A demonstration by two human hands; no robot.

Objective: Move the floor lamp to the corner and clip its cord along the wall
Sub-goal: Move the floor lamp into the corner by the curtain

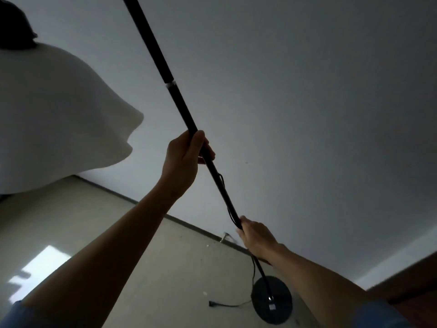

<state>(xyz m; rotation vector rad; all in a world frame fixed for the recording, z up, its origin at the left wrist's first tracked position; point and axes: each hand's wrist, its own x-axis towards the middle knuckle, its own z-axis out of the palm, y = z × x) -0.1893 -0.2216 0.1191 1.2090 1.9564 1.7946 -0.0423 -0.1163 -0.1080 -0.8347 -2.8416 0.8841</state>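
Note:
A floor lamp's black pole (179, 102) runs from the top of the view down to its round black base (272, 301) on the floor near the wall. My left hand (184, 159) grips the pole at mid-height. Lower down, my right hand (256, 235) is closed around the pole and the black cord (224, 197) that runs along it. The cord's plug end (212, 303) lies on the floor left of the base. The lamp's white shade (59, 114) fills the left side.
A plain white wall (307, 114) stands behind the lamp, meeting the light floor (142, 256) at a dark baseboard. A small metal piece (224, 236) sits at the baseboard. Dark wooden furniture (413, 282) is at the right edge. A sunlit patch lies on the floor at left.

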